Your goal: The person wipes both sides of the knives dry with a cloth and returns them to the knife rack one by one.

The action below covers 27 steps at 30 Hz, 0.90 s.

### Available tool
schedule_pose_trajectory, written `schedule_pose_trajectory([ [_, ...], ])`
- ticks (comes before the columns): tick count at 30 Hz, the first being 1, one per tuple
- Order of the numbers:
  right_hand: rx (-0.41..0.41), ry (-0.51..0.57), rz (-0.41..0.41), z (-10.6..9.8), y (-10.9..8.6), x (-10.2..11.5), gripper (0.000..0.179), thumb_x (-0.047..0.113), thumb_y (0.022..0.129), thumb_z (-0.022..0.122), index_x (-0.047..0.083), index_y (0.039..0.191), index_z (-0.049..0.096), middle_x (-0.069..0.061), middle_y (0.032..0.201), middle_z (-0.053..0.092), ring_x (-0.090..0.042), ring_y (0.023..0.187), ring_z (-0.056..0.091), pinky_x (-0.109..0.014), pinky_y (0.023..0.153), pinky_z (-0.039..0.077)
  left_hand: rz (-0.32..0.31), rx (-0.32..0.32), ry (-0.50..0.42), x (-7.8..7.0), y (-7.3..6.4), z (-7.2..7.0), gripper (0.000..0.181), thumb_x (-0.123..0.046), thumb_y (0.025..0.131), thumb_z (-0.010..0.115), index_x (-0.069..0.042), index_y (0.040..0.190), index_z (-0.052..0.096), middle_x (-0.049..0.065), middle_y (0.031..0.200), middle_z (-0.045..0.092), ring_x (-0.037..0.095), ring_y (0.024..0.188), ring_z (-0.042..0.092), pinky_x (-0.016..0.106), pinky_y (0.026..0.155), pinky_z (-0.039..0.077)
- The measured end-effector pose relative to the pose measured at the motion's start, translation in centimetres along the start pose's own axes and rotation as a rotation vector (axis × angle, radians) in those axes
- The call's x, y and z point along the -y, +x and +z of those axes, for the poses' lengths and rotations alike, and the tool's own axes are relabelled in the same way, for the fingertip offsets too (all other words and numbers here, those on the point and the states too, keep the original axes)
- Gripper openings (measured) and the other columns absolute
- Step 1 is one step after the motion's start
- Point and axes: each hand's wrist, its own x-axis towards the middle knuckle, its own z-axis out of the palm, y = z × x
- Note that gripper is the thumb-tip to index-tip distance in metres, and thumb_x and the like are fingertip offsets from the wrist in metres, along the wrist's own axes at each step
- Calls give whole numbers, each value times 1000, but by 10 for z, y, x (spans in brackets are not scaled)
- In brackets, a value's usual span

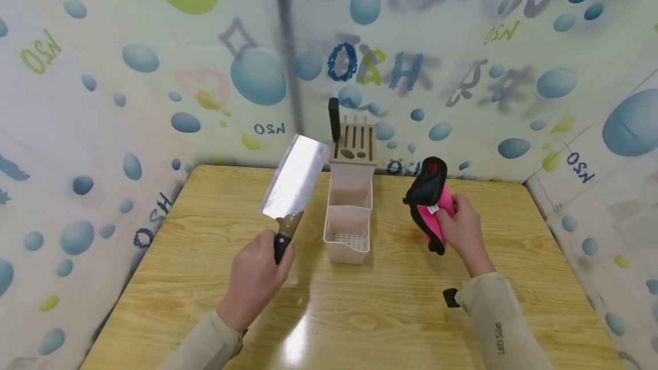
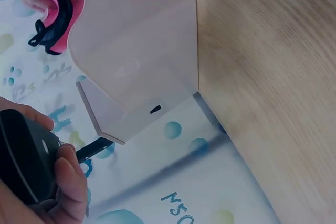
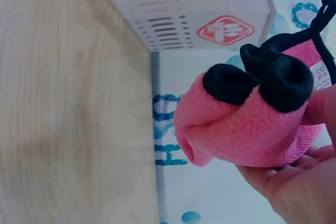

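My left hand (image 1: 259, 278) grips a cleaver (image 1: 297, 179) by its black and brown handle, the broad shiny blade pointing up and away over the table. In the left wrist view the dark handle (image 2: 26, 156) sits between fingers and thumb. With my right hand (image 1: 462, 232) I hold a pink cloth (image 3: 241, 129) with black edging, folded and bunched, a white label showing near the thumb. Between the hands stands a beige knife holder (image 1: 352, 187) with a slotted top and two open bins. One black-handled knife (image 1: 334, 119) is upright in its left slot.
The wooden table (image 1: 390, 313) meets a wall covering (image 1: 442, 73) printed with blue and green spots and letters at its back and sides. A small black strap (image 1: 450, 297) sticks out by the right sleeve.
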Motion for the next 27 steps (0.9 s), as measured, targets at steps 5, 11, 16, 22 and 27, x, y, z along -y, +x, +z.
schedule_pose_trajectory([
  [5, -27, 43, -11, -3, -4, 17, 31, 10, 99, 57, -7, 125, 56, -25, 102, 65, -31, 84, 56, -30, 69, 44, 48, -20, -24, -6, 7, 1, 27, -14, 85, 72, 1, 79, 50, 4, 61, 45, 14, 46, 42, 26, 38, 35],
  [11, -61, 76, -55, -5, -9, 37, 29, 6, 97, 58, -7, 123, 58, -24, 98, 66, -29, 78, 54, -27, 65, 42, 97, -41, -45, -12, 14, 8, 26, -15, 86, 70, -1, 78, 50, 1, 60, 43, 12, 48, 40, 26, 39, 33],
  [16, -84, 107, -80, -6, -14, 51, 30, 6, 97, 60, -5, 125, 58, -25, 103, 67, -31, 84, 57, -24, 68, 43, 116, -50, -50, -20, 23, 15, 28, -15, 87, 72, -1, 78, 49, 2, 60, 44, 15, 47, 42, 30, 39, 36],
  [22, -137, 128, -185, -2, -17, 67, 30, 3, 94, 62, -4, 123, 59, -23, 106, 68, -32, 87, 60, -24, 73, 44, 125, -40, -49, -28, 28, 23, 31, -14, 84, 78, -1, 79, 50, 3, 60, 47, 20, 46, 49, 35, 39, 41],
  [27, -160, 87, -296, 4, -16, 79, 32, 0, 91, 63, -8, 121, 56, -26, 107, 67, -37, 86, 60, -45, 75, 51, 127, -28, -42, -31, 30, 29, 34, -13, 81, 83, -1, 81, 50, 4, 61, 48, 20, 48, 51, 35, 41, 44],
])
